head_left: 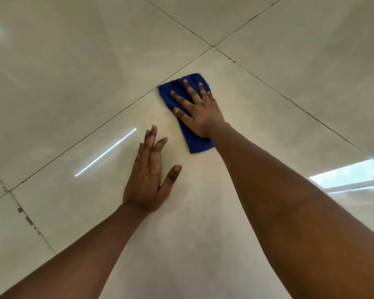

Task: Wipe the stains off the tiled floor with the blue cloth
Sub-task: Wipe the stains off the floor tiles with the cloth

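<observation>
one cloth (193, 143), right hand (198, 110) spread flat on it, left hand (148, 180) flat on floor (73, 83), four grout lines meeting beyond

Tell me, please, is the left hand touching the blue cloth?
Apart: the head view shows bare tile between the left hand and the blue cloth.

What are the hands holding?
Nothing is gripped. The right hand presses flat on the middle of the blue cloth; the left hand rests on bare tile.
</observation>
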